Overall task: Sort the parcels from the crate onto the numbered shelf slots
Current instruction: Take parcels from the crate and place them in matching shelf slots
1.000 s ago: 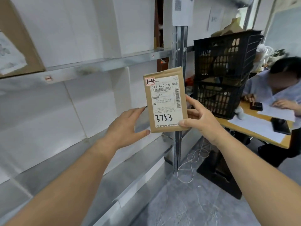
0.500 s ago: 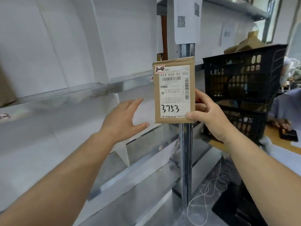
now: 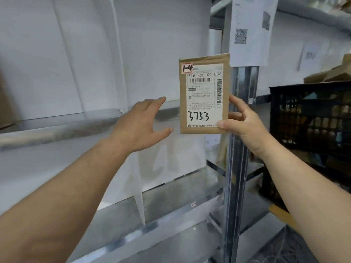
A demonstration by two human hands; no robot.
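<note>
Pinching one brown parcel (image 3: pixel 204 95) upright, the right hand (image 3: pixel 245 126) grips its right edge; the left hand (image 3: pixel 140 128) hovers beside it, fingers spread, before one black crate (image 3: pixel 311 114).

A brown parcel (image 3: pixel 204 93) bears a white label (image 3: pixel 204 95) with black barcodes, beside a black latticed crate (image 3: pixel 311 118).

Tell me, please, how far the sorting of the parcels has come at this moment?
Done: no placed parcel can be confirmed in this view. In hand: the right hand pinches a brown parcel marked 1-4, upright before the shelf post; the left hand is open beside it, not touching. Left: this parcel is in no slot yet, and the black crate shows more brown packages on top.
</note>
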